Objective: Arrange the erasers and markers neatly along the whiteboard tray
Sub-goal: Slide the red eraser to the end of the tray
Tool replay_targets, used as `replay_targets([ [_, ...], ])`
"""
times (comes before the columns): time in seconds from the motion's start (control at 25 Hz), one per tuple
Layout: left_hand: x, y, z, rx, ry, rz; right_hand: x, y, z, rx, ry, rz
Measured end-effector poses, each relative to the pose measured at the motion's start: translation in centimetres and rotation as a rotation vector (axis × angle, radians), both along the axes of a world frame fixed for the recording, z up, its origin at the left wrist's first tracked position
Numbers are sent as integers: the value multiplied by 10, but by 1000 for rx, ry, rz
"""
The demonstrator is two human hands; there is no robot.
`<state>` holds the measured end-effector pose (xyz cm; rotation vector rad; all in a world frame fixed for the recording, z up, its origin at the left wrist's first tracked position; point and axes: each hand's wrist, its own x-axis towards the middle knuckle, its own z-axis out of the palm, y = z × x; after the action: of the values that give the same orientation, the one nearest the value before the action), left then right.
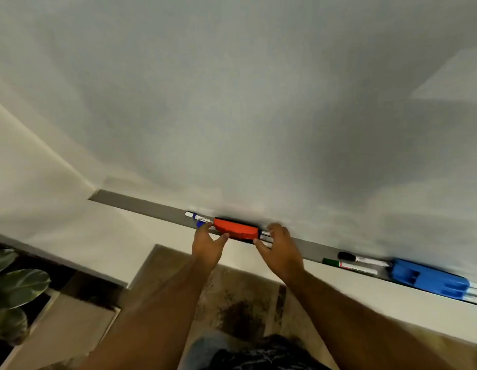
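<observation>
A red eraser (236, 230) lies on the grey whiteboard tray (141, 205), on top of several markers. My left hand (207, 245) touches its left end with thumb and fingers apart. My right hand (280, 248) is at its right end, fingers spread over silver marker ends (266, 236). A blue-capped marker (197, 217) pokes out to the left of the eraser. Further right lie a black-capped marker (361, 259) and a green-capped marker (349, 267), then a blue eraser (429, 280) resting on more markers (476, 292).
The whiteboard (258, 102) fills the upper view. A leafy plant (15, 284) stands at the lower left beside a beige cabinet (66, 332). A patterned rug (232, 303) covers the floor below my arms.
</observation>
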<state>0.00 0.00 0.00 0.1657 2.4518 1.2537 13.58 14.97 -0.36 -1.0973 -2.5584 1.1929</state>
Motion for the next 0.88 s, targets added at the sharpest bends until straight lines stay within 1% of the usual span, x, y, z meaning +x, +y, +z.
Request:
replay_targets([
  [0.08, -12, 5, -1, 11, -54, 4, -11, 0, -3, -121, 20, 16],
  [0.2, -27, 6, -7, -8, -71, -45, -22, -1, -10, -162, -33, 55],
  [0.32, -45, 5, -10, -57, -46, -136, -35, -5, -8, -196, -53, -5],
  [0.4, -53, 3, -13, -57, -48, -173, -41, -19, -9, -225, -30, -82],
  [0.48, -56, -3, -13, 17, -56, -127, -46, -38, -9, -212, -1, -170],
  [0.56, -68, -22, -14, 136, -57, -56, -58, -63, -7, -208, 30, -210],
  [0.68, -107, -63, -8, 277, -45, 66, -99, -96, 4, -271, 48, -149],
  [0.76, -138, -92, -3, 307, -15, 156, -132, -118, 12, -343, 38, -75],
  [0.88, -184, -127, 2, 267, 0, 225, -183, -148, 23, -497, 29, -44],
])
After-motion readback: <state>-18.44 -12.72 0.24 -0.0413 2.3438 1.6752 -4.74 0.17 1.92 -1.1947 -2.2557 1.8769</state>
